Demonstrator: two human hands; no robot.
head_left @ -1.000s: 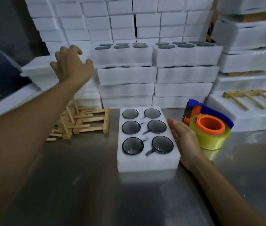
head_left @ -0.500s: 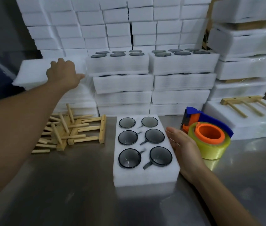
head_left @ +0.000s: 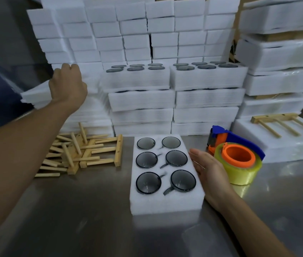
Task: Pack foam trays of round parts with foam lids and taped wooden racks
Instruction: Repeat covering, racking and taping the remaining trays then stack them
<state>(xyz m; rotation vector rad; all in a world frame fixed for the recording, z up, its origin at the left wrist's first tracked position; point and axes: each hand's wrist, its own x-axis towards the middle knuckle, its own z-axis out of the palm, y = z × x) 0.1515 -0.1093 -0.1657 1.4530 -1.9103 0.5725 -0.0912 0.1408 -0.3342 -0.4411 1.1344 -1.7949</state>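
My left hand (head_left: pixel 67 86) up at stack of foam lids (head_left: pixel 41 93) by counter's back-left edge, fingers curled onto top sheet. Right hand (head_left: pixel 209 170) flat, relaxed, against right side of foam tray (head_left: pixel 165 203), mid-counter. Six round parts (head_left: pixel 148 182) seated. Advice: peel one lid only, keep tray braced, lay lid square. Wooden racks (head_left: pixel 84 153) left of tray, tape dispenser (head_left: pixel 237 160) just right.

My left hand (head_left: pixel 67 86) reached far forward, arm outstretched, fingers curled; my right hand (head_left: pixel 209 170) lay low, fingers straight together.
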